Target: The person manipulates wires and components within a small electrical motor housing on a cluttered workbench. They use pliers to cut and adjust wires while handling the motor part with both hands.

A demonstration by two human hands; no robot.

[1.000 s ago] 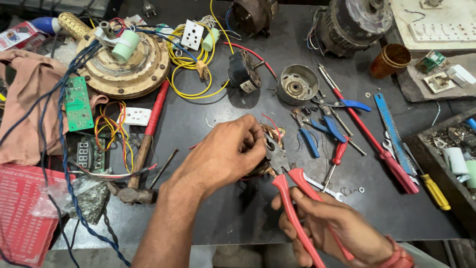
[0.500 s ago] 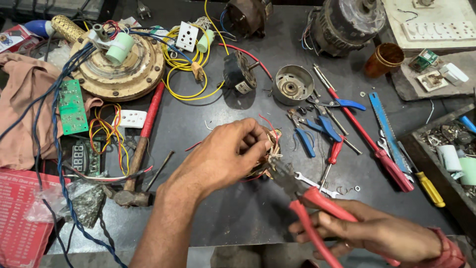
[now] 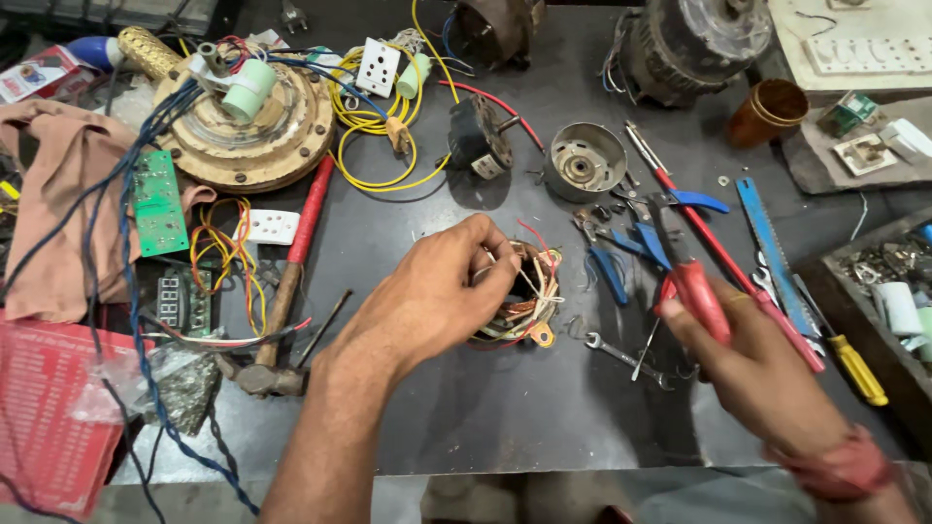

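Red pliers (image 3: 691, 291) (right hand (image 3: 767, 378)), left hand (image 3: 427, 301) coil (image 3: 524, 296)

I see the coil (image 3: 519, 291) at frame centre on the bench (image 3: 505, 417), my left hand (image 3: 427, 296) on it, pliers (image 3: 684, 267) in my right hand (image 3: 752, 374) right of it, hammer (image 3: 286, 281) left, motor (image 3: 694, 39) upper right.

Left hand (image 3: 427, 301) covers much of the copper-wound coil (image 3: 524, 296), near frame centre. Red-handled pliers (image 3: 691, 281) blur at centre right, handles lost inside the right hand (image 3: 767, 378). Red booklet (image 3: 44, 417) runs off the lower-left edge.
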